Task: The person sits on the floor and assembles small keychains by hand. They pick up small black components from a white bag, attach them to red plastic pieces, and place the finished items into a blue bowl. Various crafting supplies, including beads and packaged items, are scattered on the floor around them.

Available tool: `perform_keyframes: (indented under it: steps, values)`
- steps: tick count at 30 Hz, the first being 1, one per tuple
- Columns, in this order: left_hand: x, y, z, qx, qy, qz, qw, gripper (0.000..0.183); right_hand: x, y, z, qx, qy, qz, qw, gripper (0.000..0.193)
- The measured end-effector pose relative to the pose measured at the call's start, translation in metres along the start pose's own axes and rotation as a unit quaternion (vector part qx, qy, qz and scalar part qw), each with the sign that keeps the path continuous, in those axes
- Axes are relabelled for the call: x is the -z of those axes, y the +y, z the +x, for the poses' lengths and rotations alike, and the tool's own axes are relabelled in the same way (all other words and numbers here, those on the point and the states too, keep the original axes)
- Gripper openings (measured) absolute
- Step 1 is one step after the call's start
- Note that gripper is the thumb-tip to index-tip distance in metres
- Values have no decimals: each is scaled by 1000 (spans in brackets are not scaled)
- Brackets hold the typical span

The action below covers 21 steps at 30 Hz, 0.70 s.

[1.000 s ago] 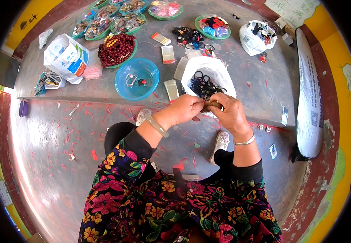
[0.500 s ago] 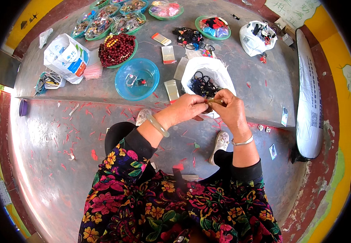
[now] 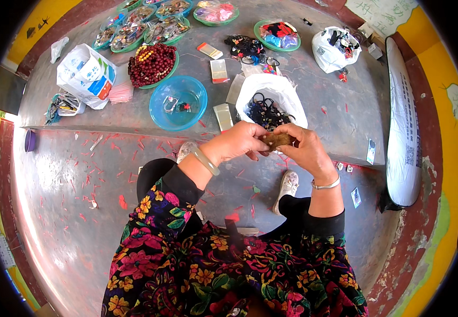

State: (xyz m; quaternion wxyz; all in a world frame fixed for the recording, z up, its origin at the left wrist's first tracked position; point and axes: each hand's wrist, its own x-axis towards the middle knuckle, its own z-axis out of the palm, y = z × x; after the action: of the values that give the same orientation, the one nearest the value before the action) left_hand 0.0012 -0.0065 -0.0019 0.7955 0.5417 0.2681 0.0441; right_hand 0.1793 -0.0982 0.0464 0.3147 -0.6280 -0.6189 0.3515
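Both hands are raised in front of me at the near side of a white bag. Between them is a small brown, fuzzy-looking piece, its exact kind unclear. My left hand pinches its left end, and my right hand grips the right end with thumb and fingers. Black elastic hair ties with small ornaments lie inside the bag, just beyond my fingers. A blue basin stands left of the bag, with a few small items in its bottom.
Dark red beads fill a green basin on the raised ledge. Further back stand several basins of accessories. A white bag with blue print is at left; another filled bag is at right. Red scraps litter the floor.
The brown piece, mostly hidden between my fingers before, now shows stretched between my hands. My right hand has shifted slightly right and down; my left hand hardly moved.
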Motion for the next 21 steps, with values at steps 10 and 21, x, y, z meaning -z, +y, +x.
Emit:
perform_keyframes:
  steps: [10, 21]
  values:
    - [2, 3, -5, -6, -41, -31, 999, 30, 5, 2, 0, 154, 19, -75, 985, 21]
    - [-3, 3, -4, -9, -8, 17, 1000, 26, -10, 6, 2, 136, 23, -69, 988, 14]
